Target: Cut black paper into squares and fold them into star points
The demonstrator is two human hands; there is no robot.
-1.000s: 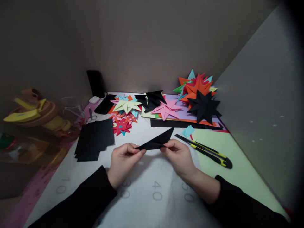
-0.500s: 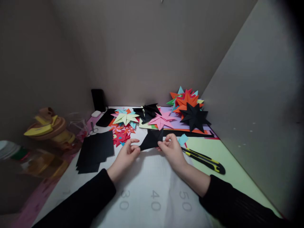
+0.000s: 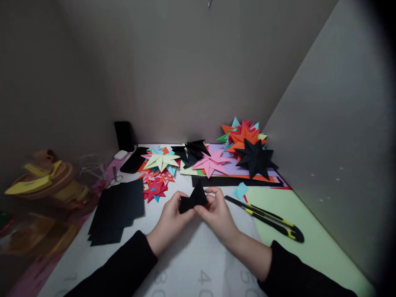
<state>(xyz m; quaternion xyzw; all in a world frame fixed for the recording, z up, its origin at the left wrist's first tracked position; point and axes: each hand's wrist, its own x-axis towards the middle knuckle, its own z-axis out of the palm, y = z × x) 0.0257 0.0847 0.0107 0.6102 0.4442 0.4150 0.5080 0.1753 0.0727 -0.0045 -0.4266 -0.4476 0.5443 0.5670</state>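
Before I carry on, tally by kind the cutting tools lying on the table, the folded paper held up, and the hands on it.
Utility knife: 1
Scissors: 1 pair
Folded black paper: 1
Hands: 2, left hand and right hand
Total: 5, counting the scissors as one

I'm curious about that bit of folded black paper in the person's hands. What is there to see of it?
The folded black paper is small and looks plain and matt. One part rises to a sharp triangular point; a lower part extends to the left of it. It is pinched between the left hand and right hand, thumbs at its near lower edge, seemingly raised above the white mat. Fingers hide its ends, and the dark colour obscures most creases.
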